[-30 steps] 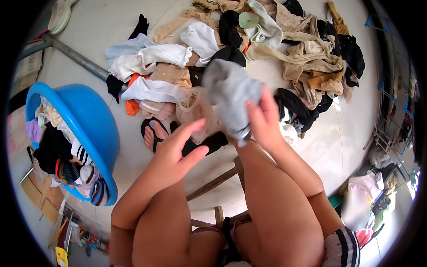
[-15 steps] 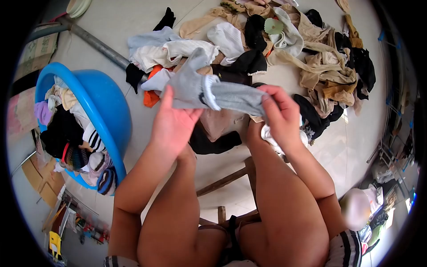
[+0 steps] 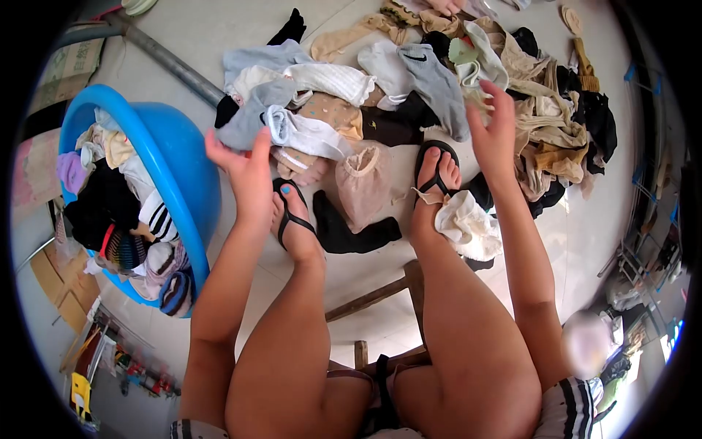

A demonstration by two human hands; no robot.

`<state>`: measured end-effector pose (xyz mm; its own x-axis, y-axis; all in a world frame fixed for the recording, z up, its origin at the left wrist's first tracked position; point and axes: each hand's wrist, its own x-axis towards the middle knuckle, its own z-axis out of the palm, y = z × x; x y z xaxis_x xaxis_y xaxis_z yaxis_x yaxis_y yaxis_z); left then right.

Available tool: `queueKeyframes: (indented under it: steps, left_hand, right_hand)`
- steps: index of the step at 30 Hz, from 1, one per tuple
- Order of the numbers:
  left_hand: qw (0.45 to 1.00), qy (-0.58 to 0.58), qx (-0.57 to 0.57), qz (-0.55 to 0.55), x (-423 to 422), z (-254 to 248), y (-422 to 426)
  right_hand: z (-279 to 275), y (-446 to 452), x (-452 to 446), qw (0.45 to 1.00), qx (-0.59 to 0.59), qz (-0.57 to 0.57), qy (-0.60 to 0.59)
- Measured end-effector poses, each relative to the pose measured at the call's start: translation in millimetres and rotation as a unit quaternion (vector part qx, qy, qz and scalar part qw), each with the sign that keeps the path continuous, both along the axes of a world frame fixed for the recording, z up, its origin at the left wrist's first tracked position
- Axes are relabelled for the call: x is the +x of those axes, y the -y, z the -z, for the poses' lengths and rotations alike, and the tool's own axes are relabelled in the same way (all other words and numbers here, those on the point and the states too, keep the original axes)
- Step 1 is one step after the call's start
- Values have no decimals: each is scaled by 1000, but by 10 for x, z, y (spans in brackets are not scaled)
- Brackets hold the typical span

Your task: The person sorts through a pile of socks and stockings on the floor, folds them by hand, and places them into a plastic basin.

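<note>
My left hand [image 3: 245,172] is held with thumb and fingers apart, empty, just in front of a grey sock [image 3: 252,117] and a white ribbed sock [image 3: 311,137] lying on the pile. My right hand [image 3: 493,132] is also empty, its fingers spread. It hovers to the right of another grey sock [image 3: 435,88] with a dark logo, which is laid out over the heap. Between the hands lie a dark brown folded piece [image 3: 391,126], a pale pink drawstring pouch [image 3: 362,183] and a black sock [image 3: 355,228] on the floor.
A tilted blue basin [image 3: 172,168] stuffed with socks stands on the left. Tan and black stockings [image 3: 548,121] are heaped at the right. Another person's hand [image 3: 446,6] shows at the top edge. A metal pole [image 3: 168,69] runs behind the basin; a wooden stool bar [image 3: 365,301] lies below.
The grey sock stretched between my hands has been let go. A grey sock with a logo now lies on the heap at the right. My hands have moved apart.
</note>
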<state>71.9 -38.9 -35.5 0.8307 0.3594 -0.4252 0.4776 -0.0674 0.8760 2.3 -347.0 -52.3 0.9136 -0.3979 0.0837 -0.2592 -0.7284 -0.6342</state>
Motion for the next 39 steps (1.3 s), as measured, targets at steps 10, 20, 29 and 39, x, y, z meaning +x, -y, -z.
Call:
queueKeyframes:
  steps: [10, 20, 29, 39]
  left_hand:
    - [827, 151, 445, 307, 90, 170, -221]
    - [942, 8, -220, 253, -219, -1069, 307]
    - [931, -83, -267, 234, -381, -943, 345]
    - [878, -71, -271, 389, -485, -985, 10]
  right_hand:
    - [321, -198, 895, 983, 64, -21, -171]
    - [-1422, -1084, 230, 830, 546, -106, -34]
    - [-1057, -1214, 148, 831, 530, -153, -70]
    - [-948, -1391, 152, 567, 800, 56, -191]
